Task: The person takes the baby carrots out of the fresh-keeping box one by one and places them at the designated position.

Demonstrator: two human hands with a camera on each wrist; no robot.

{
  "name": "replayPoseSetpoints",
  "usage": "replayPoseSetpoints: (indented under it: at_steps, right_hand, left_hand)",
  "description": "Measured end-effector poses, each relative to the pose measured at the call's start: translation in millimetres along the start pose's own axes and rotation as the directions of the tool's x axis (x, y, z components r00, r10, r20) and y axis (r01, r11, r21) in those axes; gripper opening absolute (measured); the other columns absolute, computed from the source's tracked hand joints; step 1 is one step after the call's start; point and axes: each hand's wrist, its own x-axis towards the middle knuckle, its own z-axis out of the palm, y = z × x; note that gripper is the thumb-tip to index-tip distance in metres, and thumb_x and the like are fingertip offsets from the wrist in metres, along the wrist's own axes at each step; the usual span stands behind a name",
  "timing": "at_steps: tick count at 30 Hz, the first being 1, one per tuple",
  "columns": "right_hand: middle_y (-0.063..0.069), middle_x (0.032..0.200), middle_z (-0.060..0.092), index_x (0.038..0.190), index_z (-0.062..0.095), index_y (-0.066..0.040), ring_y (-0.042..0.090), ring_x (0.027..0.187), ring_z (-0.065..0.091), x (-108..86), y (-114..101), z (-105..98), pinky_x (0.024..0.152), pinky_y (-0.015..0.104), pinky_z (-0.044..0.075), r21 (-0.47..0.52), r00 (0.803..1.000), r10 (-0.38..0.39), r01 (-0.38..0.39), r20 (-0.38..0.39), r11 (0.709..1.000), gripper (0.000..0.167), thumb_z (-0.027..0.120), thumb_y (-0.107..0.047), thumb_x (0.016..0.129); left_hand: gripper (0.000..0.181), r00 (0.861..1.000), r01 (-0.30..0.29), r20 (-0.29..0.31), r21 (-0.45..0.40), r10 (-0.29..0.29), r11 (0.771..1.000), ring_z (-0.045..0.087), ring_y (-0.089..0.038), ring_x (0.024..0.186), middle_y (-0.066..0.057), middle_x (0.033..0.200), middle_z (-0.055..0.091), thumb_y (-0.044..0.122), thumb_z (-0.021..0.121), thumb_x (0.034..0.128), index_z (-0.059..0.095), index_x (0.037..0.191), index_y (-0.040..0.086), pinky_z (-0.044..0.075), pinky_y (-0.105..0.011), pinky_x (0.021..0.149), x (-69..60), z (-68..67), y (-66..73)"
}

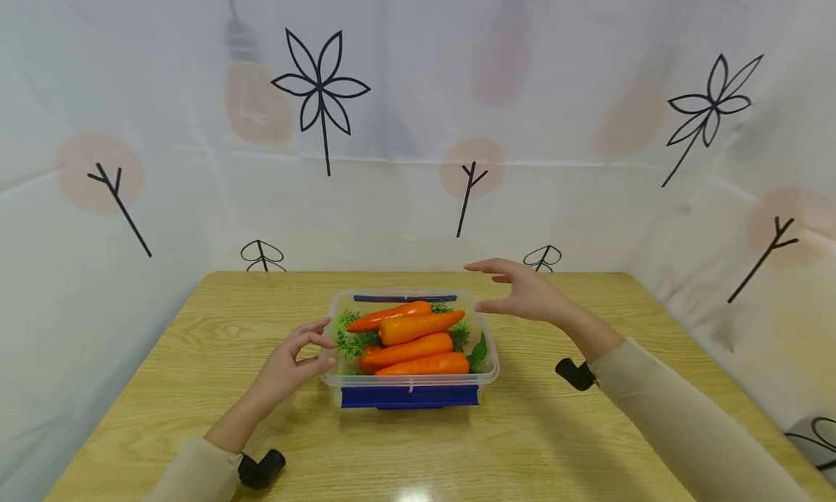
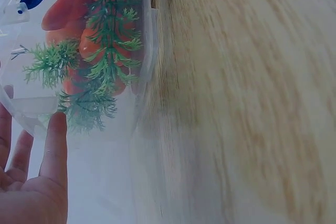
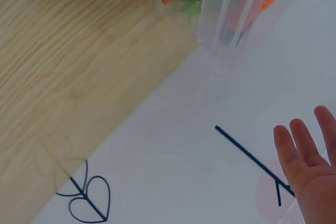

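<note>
A clear plastic box [image 1: 411, 380] with blue clips stands on the table, holding several orange carrots [image 1: 421, 328] and green leafy sprigs [image 1: 348, 336]. My left hand [image 1: 292, 364] is at the box's left side, fingers loosely bent and spread, with fingertips at the rim. In the left wrist view, the left hand [image 2: 39, 182] has a fingertip against the clear wall near the sprigs [image 2: 110, 45]. My right hand [image 1: 522, 291] is raised off the box's back right corner, thumb and fingers apart, holding nothing. The right wrist view shows the right hand [image 3: 312, 171] away from the box [image 3: 210, 19].
The wooden table [image 1: 261, 444] extends around the box. Behind and beside it hangs a pale cloth [image 1: 405, 219] with printed flowers and twigs. A black wrist device [image 1: 261, 469] is on the left wrist and another black device [image 1: 575, 374] on the right.
</note>
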Motion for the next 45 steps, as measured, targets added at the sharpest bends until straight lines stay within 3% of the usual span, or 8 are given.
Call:
replayPoseSetpoints:
  at_steps: [18,36,45]
  right_hand:
    - [0.006,0.132,0.051,0.129,0.054,-0.011,0.027,0.121,0.045,31.7,-9.9,9.8,0.1,0.048,0.035,0.085,0.991,-0.043,0.032,0.13,0.996,0.053,0.074,-0.016,0.081]
    - [0.009,0.126,0.056,0.128,0.054,-0.006,0.027,0.117,0.049,61.5,-22.6,26.6,0.098,0.046,0.038,0.129,0.958,-0.119,0.087,0.26,0.988,0.052,0.074,-0.015,0.081]
    - [0.011,0.126,0.055,0.127,0.054,-0.004,0.031,0.117,0.048,74.0,-24.6,38.2,0.097,0.049,0.037,0.15,0.925,-0.137,0.089,0.354,0.985,0.047,0.069,-0.005,0.083]
  left_hand:
    - [0.028,1.0,-0.003,-0.007,-0.029,0.003,1.0,0.026,-0.038,0.133,-0.011,0.146,0.032,0.014,0.068,0.0862,0.061,0.105,-0.005,0.041,-0.044,0.094,-0.3,0.3,-1.5]
    - [0.03,1.0,0.011,-0.011,-0.042,-0.011,0.999,0.025,-0.038,0.133,-0.01,0.146,0.032,0.015,0.068,0.0862,0.06,0.106,-0.007,0.04,-0.043,0.095,-0.4,1.9,-1.7]
    - [0.03,1.0,0.017,-0.02,-0.037,-0.018,0.999,0.026,-0.037,0.133,-0.009,0.146,0.032,0.014,0.068,0.0861,0.06,0.106,-0.006,0.041,-0.04,0.095,-1.0,2.4,-1.9]
